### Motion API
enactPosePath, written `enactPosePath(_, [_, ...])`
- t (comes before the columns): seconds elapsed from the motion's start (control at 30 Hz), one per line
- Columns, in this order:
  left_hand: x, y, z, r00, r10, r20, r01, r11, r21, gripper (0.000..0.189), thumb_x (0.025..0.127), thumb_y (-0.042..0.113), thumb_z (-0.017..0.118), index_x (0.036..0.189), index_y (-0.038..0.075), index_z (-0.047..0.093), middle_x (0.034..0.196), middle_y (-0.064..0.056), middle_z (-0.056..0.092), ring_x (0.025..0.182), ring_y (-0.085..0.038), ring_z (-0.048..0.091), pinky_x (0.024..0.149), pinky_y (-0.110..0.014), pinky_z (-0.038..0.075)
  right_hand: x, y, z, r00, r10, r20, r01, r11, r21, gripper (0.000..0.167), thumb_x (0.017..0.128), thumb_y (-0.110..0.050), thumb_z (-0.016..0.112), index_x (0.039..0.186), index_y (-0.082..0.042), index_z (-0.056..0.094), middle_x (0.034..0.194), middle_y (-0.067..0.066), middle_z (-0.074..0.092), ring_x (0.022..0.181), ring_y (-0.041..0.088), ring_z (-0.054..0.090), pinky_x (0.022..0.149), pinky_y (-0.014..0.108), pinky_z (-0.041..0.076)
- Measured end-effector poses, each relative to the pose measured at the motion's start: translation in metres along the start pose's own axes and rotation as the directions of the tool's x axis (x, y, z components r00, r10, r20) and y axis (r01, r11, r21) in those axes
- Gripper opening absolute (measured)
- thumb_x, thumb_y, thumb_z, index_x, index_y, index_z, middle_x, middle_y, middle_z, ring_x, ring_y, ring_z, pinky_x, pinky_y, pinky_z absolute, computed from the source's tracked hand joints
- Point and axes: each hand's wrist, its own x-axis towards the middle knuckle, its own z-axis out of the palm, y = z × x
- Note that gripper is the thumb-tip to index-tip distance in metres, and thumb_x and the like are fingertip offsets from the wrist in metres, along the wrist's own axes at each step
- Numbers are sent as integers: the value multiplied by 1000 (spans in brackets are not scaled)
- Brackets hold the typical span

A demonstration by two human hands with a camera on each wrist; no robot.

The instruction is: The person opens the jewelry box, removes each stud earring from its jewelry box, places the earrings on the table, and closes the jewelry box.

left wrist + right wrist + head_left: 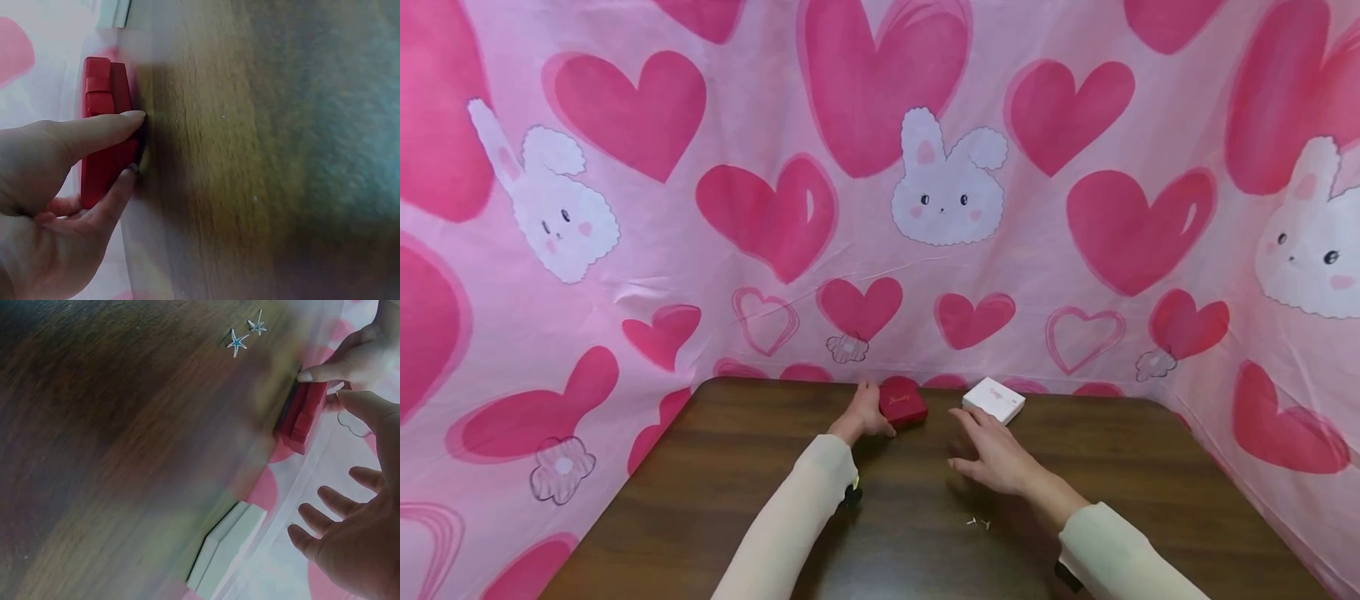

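Observation:
My left hand [863,413] is at the far part of the table, gripping a small red jewelry box [904,405] by its left side. In the left wrist view, the thumb lies across the red box's side [100,172] and other fingers curl round its end. To the right, my right hand [996,454] is open, fingers spread, just in front of a white box [996,398] with pink lettering on its lid. Nearer to me on the table lie two small star-shaped pieces of jewelry, one star [236,343] close to the other star [257,325].
The brown wooden table [910,550] has a far edge right behind the two boxes. Pink cloth [865,250] printed with hearts and rabbits hangs behind the table and on both sides.

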Motion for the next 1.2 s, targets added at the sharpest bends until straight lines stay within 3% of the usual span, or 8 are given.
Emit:
enactPosePath(0.23, [-8, -2, -3, 1000, 14, 8, -14, 1000, 7, 92, 65, 12, 96, 137, -5, 42, 132, -20, 43, 125, -36, 49, 109, -46, 43, 5, -2, 1, 999, -20, 26, 18, 997, 81, 71, 84, -20, 82, 144, 0, 48, 140, 22, 51, 130, 38, 52, 108, 55, 41])
enactPosePath(0.5, [-24, 9, -11, 995, 98, 19, -98, 995, 17, 89, 66, 11, 96, 135, -6, 43, 129, -19, 45, 120, -35, 51, 107, -46, 44, 9, -6, 6, 997, -72, -4, 72, 989, 129, 61, 85, -15, 81, 138, 1, 55, 134, 15, 55, 124, 31, 56, 106, 53, 44])
enactPosePath(0.87, [-46, 18, -15, 984, 167, 67, -167, 986, -7, 86, 66, 8, 96, 134, -5, 46, 122, -17, 48, 113, -31, 53, 106, -44, 45, 15, -9, 16, 995, -94, -20, 96, 982, 165, 55, 84, -11, 81, 134, 0, 60, 135, 13, 56, 125, 29, 56, 107, 52, 43])
enactPosePath(1.2, [-63, 19, -13, 977, 179, 116, -173, 983, -58, 86, 66, 8, 95, 137, 1, 46, 123, -11, 48, 111, -26, 53, 105, -44, 47, 16, -13, 24, 995, -98, 9, 94, 967, 235, 54, 84, -9, 81, 135, -5, 61, 139, 13, 52, 127, 31, 54, 108, 56, 43])
